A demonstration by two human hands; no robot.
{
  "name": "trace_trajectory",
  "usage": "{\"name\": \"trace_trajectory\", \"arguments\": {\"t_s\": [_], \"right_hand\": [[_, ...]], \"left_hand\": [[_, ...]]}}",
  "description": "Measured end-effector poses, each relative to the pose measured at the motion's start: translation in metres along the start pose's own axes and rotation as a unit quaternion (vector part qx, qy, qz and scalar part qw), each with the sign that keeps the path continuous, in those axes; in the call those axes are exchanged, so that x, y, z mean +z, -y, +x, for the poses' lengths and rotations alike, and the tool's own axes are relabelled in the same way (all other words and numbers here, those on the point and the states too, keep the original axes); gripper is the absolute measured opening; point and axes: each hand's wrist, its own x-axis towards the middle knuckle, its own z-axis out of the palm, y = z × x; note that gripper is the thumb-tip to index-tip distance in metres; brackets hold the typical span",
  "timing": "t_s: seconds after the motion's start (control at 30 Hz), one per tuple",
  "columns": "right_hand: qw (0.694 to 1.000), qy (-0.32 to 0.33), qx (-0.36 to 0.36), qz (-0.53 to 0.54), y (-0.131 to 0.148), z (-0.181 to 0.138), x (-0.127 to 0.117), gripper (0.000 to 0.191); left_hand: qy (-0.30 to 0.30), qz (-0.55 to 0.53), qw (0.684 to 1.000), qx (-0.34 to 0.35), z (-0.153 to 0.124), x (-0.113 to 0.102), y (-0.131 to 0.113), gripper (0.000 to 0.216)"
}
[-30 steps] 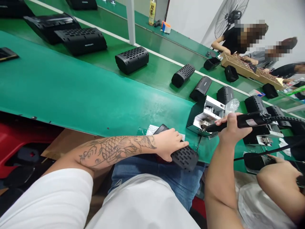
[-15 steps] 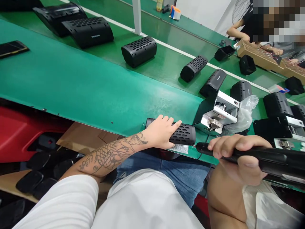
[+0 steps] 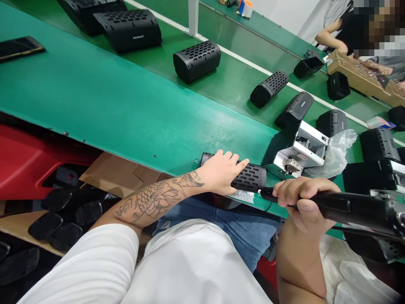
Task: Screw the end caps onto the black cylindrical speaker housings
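Note:
My left hand (image 3: 221,172) lies over a black slotted housing (image 3: 252,177) at the table's near edge, gripping it with fingers across its top; the palm hides its middle. In my right hand (image 3: 306,200) is a black electric screwdriver (image 3: 351,207), held level with the fingers wrapped round its body. The screwdriver's tip is at the right end of the housing, near its lower corner; whether it sits in a screw is too small to tell. Bubble wrap (image 3: 245,196) shows beneath the housing. Just beyond stands a black and white screw feeder machine (image 3: 300,152).
Several black housings, one of them a slotted housing (image 3: 196,61), stand along the green bench (image 3: 126,109). A clear plastic bag (image 3: 340,152) lies by the machine. A phone (image 3: 20,48) is at far left. Across the bench, people work beside a cardboard tray (image 3: 363,78).
The view has shifted, so the bench things appear farther right. My right hand and the screwdriver have come slightly nearer the housing. My left hand keeps its hold.

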Motion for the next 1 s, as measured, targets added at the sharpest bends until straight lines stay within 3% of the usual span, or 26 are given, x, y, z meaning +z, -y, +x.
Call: {"name": "trace_trajectory", "arguments": {"t_s": [0.37, 0.53, 0.57, 0.63, 0.7, 0.77, 0.83, 1.0], "right_hand": [[0.998, 0.056, 0.025, -0.010, -0.003, -0.003, 0.000, 0.022], [0.999, 0.054, -0.005, -0.007, 0.007, 0.005, -0.025, 0.015], [0.999, 0.020, -0.029, -0.019, 0.008, 0.011, -0.033, 0.015], [0.987, -0.111, -0.094, -0.073, 0.005, 0.027, -0.050, 0.018], [0.937, -0.275, -0.152, -0.150, -0.005, 0.043, -0.063, 0.020], [0.882, -0.388, -0.168, -0.208, -0.020, 0.055, -0.071, 0.019], [0.862, -0.423, -0.145, -0.239, -0.036, 0.061, -0.077, 0.019], [0.864, -0.418, -0.122, -0.253, -0.054, 0.057, -0.083, 0.021]], "left_hand": [[0.008, -0.007, 1.000, -0.001, 0.000, 0.000, 0.000, 0.110], [0.007, -0.018, 1.000, -0.004, -0.001, 0.000, 0.000, 0.109], [0.010, -0.020, 1.000, -0.004, -0.001, 0.000, 0.000, 0.109], [0.014, -0.020, 1.000, -0.006, 0.000, -0.001, -0.001, 0.111], [0.015, -0.019, 1.000, -0.011, 0.001, -0.001, -0.003, 0.113], [0.022, -0.019, 0.999, -0.019, 0.001, -0.002, -0.005, 0.114], [0.031, -0.021, 0.999, -0.024, 0.002, -0.003, -0.006, 0.114], [0.024, -0.061, 0.998, 0.008, -0.003, -0.009, 0.004, 0.099]]}}
